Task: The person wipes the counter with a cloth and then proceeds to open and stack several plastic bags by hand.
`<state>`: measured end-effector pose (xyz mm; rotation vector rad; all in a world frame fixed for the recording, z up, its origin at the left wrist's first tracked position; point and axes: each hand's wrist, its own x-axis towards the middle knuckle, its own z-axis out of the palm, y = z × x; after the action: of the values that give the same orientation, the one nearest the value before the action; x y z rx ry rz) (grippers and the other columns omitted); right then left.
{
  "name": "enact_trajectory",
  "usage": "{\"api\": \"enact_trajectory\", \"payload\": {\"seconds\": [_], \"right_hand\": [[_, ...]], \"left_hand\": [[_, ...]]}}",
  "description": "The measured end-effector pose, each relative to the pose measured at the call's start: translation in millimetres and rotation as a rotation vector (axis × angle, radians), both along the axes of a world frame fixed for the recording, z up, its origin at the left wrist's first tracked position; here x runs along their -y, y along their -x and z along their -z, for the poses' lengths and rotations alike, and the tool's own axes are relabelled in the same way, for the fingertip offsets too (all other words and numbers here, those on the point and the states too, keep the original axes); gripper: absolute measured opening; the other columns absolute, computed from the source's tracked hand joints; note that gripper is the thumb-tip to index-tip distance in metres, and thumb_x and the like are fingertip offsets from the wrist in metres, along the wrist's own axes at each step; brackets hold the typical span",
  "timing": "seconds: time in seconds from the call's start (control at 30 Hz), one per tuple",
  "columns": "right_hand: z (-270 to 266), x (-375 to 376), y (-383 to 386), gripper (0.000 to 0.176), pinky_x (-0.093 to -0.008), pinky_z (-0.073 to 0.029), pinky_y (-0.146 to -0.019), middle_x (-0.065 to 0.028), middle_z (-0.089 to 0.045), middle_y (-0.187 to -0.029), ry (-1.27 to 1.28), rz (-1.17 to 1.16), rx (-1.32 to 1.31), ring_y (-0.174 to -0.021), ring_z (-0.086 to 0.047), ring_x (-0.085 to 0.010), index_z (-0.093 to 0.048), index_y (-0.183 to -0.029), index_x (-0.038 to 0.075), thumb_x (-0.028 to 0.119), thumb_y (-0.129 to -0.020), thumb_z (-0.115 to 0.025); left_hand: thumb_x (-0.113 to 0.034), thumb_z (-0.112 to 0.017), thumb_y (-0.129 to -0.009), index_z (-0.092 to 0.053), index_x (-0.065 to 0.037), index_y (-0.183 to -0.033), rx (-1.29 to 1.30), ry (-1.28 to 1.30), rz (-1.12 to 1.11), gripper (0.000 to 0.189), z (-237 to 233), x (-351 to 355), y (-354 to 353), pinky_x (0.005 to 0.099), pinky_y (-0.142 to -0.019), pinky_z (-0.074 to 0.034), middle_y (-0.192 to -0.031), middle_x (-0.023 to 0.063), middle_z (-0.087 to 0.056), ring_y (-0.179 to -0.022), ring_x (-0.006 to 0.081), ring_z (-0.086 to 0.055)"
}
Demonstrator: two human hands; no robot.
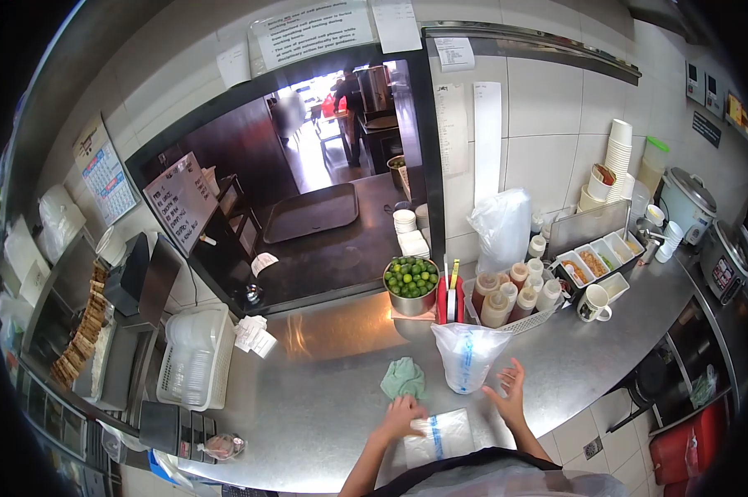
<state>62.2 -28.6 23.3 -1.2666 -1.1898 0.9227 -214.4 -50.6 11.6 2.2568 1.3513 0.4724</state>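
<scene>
My left hand (402, 416) is at the upper left edge of a flat stack of clear plastic bags (450, 434) with a blue printed band. Its fingers are loosely bent, not wrapped round anything I can see. A crumpled green cloth (403, 378) lies just beyond it. My right hand (509, 393) is raised, thumb and fingers apart, with nothing in it. Just left of it, a white translucent plastic bag (467, 358) with blue print stands upright on the steel counter (324, 398), its top spread wide.
Behind the bag are a pot of green limes (411, 278), a basket of sauce bottles (515, 319) and a mug (593, 304). A white basket of plastic containers (196, 356) stands left, near crumpled paper (255, 335). A dark tray (312, 213) lies beyond the serving window.
</scene>
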Motion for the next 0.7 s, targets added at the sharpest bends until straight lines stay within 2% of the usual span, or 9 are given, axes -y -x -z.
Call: {"api": "enact_trajectory", "payload": {"seconds": [0.03,0.13,0.23,0.33,0.43,0.47,0.57,0.63,0.7], "right_hand": [[1.4,1.9,-5.1,0.092,-0.0355,-0.037,-0.086,-0.0075,-0.038,-0.113,0.025,0.008,-0.035,-0.1,-0.045,-0.0187,-0.021,-0.134,0.015,0.016,-0.062,-0.079],[-7.1,5.5,-13.8,0.092,-0.0346,-0.037,-0.084,-0.0065,-0.038,-0.113,0.022,0.025,-0.062,-0.099,-0.046,-0.0176,-0.021,-0.134,0.014,0.015,-0.062,-0.078],[-33.2,8.5,-10.1,0.089,-0.0361,-0.037,-0.084,-0.0096,-0.038,-0.117,-0.02,0.053,-0.05,-0.102,-0.045,-0.0208,-0.024,-0.134,0.011,0.018,-0.064,-0.078],[-46.0,7.3,-5.9,0.089,-0.0371,-0.037,-0.086,-0.0113,-0.037,-0.119,-0.173,0.093,0.025,-0.106,-0.043,-0.0234,-0.026,-0.133,0.008,0.021,-0.063,-0.079],[-60.5,11.9,1.7,0.09,-0.0384,-0.036,-0.089,-0.0134,-0.037,-0.121,-0.432,0.07,0.169,-0.11,-0.041,-0.0259,-0.029,-0.131,0.007,0.026,-0.06,-0.08],[-69.3,15.6,4.5,0.09,-0.0389,-0.035,-0.09,-0.0141,-0.037,-0.122,-0.528,0.053,0.226,-0.111,-0.04,-0.0267,-0.03,-0.13,0.007,0.028,-0.059,-0.081],[-99.3,22.4,19.4,0.09,-0.0408,-0.035,-0.09,-0.0146,-0.035,-0.127,-0.621,-0.275,0.42,-0.114,-0.039,-0.028,-0.032,-0.129,0.008,0.031,-0.058,-0.082],[-109.0,23.0,35.1,0.078,-0.0405,-0.035,-0.091,-0.014,-0.04,-0.125,-0.543,-0.384,0.529,-0.113,-0.041,-0.0271,-0.039,-0.124,0.007,0.029,-0.061,-0.08],[-108.9,24.1,44.1,0.062,-0.0384,-0.036,-0.09,-0.0134,-0.047,-0.118,-0.468,-0.452,0.519,-0.109,-0.045,-0.0251,-0.046,-0.117,0.005,0.024,-0.066,-0.077]], "left_hand": [[-0.026,-0.074,-0.063,-0.058,-0.018,-0.086,-0.091,0.125,0.052,0.029,5.2,9.8,2.1,0.037,-0.081,-0.035,-0.097,0.0032,-0.045,-0.094,0.0268,-0.042],[-0.025,-0.071,-0.067,-0.059,-0.02,-0.087,0.03,0.102,0.039,0.023,21.7,16.1,11.2,0.0357,-0.085,-0.032,-0.097,0.003,-0.046,-0.096,0.0249,-0.041],[-0.021,-0.066,-0.075,-0.058,-0.017,-0.086,0.204,-0.026,-0.043,0.014,23.1,11.0,15.6,0.033,-0.083,-0.035,-0.094,0.004,-0.049,-0.095,0.0232,-0.044],[-0.016,-0.058,-0.083,-0.056,-0.011,-0.087,0.514,0.099,-0.151,0.007,12.1,-0.1,18.6,0.0283,-0.076,-0.039,-0.091,0.0025,-0.053,-0.089,0.0172,-0.049],[-0.015,-0.053,-0.088,-0.054,-0.007,-0.089,1.009,0.385,-0.451,0.008,4.6,-3.1,14.6,0.0225,-0.068,-0.041,-0.084,-0.001,-0.054,-0.079,0.0096,-0.051],[-0.015,-0.052,-0.089,-0.053,-0.007,-0.09,1.085,0.435,-0.465,0.007,-0.8,-3.8,13.9,0.0217,-0.068,-0.041,-0.083,-0.0019,-0.054,-0.077,0.0081,-0.05],[-0.015,-0.051,-0.09,-0.052,-0.008,-0.091,1.267,0.587,-0.454,0.007,-41.2,2.3,7.3,0.0199,-0.066,-0.041,-0.08,-0.0041,-0.054,-0.073,0.0052,-0.049],[-0.016,-0.051,-0.091,-0.053,-0.009,-0.091,1.33,0.692,-0.383,0.008,-65.6,8.2,-1.0,0.0193,-0.064,-0.041,-0.077,-0.0046,-0.053,-0.071,0.0054,-0.05],[-0.02,-0.051,-0.091,-0.053,-0.009,-0.094,1.19,0.645,-0.285,0.012,-70.3,11.5,-7.7,0.0182,-0.067,-0.04,-0.081,-0.0034,-0.054,-0.074,0.0047,-0.05]]}}
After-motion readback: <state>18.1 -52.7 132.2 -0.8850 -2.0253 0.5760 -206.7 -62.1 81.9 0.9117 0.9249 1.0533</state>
